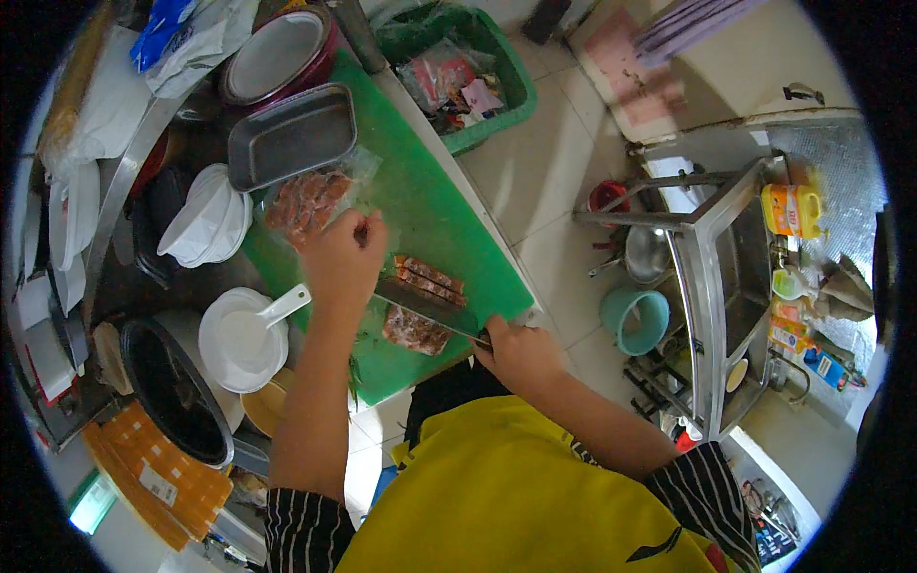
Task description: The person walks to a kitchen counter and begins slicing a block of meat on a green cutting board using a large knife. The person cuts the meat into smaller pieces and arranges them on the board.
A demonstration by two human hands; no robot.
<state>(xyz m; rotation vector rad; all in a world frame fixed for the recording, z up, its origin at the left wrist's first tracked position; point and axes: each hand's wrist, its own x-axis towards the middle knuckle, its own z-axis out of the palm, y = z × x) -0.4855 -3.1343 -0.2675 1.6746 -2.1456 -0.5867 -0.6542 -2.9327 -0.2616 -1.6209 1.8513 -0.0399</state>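
Note:
My right hand (521,351) grips the handle of a kitchen knife (430,309), its broad dark blade lying across the green cutting board (473,236). On the far side of the blade are frosty reddish-brown frozen meat pieces (430,278), side by side. A thicker frosty frozen meat block (415,331) rests on the near side, partly under the blade's line. My left hand (347,254) is curled above the board, by a clear plastic bag of reddish meat pieces (308,200). Whether something small sits inside its fingers is hidden.
A dark rectangular tray (294,136) and a lidded red pot (276,57) stand at the board's far left. White bowls (208,215) and a white ladle (286,304) lie leftward. Beyond the board's edge are a green waste bin (519,107), a teal bucket (635,322) and a steel sink (738,265).

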